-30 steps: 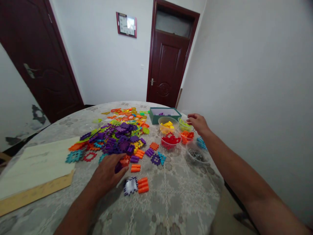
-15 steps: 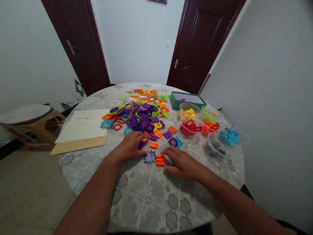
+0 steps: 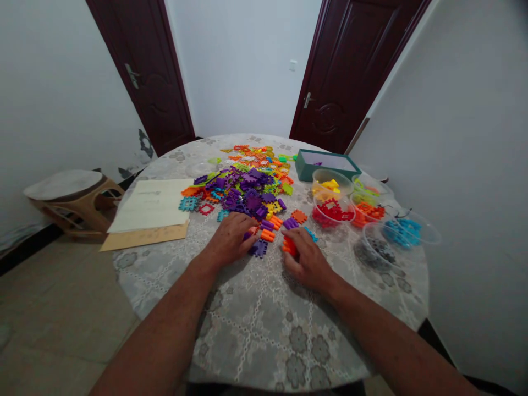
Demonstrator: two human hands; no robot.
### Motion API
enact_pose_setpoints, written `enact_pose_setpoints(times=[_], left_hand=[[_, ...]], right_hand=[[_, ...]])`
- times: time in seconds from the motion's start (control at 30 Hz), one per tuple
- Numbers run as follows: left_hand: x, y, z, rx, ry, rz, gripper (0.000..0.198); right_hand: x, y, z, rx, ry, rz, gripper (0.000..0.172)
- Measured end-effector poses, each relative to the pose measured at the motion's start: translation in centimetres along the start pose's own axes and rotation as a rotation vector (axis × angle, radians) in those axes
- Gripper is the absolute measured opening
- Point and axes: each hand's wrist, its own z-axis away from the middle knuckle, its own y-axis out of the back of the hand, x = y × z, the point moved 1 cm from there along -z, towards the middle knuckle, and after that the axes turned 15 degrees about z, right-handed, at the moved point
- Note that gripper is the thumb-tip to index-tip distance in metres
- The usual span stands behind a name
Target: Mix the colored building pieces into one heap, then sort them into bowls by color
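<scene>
My right hand is closed around an orange ribbed plastic building piece, gripped between thumb and fingers low over the table. Just left of it lies a purple square tile with notched edges, flat on the cloth. My left hand rests beside this tile, its thumb at the left edge and its fingers apart over the front of the heap. Another orange ribbed piece lies beyond the tile, with a purple ribbed piece behind it. What lies beneath my left fingers is partly hidden.
A heap of mixed notched pieces covers the table's middle. At right stand clear tubs of red pieces, blue pieces and grey pieces, near a green box. Paper sheets lie at left.
The orange ribbed piece beside the purple tile is now in my right hand, moved right and away from it. The purple tile has shifted farther from me, and my left hand moved forward with it.
</scene>
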Motion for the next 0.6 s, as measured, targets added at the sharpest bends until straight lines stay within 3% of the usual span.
enact_pose_setpoints(times=[0.17, 0.37, 0.6], left_hand=[[0.8, -1.3, 0.0, -0.095, -0.018, -0.066, 0.032], [1.1, -3.5, -0.2, -0.158, 0.029, -0.221, 0.029], [1.4, -3.7, -0.5, -0.105, 0.024, -0.275, 0.017]], right_hand=[[0.0, -0.3, 0.2, 0.030, -0.025, 0.002, 0.052], [0.6, -1.4, 0.1, 0.007, -0.044, -0.036, 0.049], [1.0, -1.2, -0.5, -0.035, -0.023, -0.066, 0.025]])
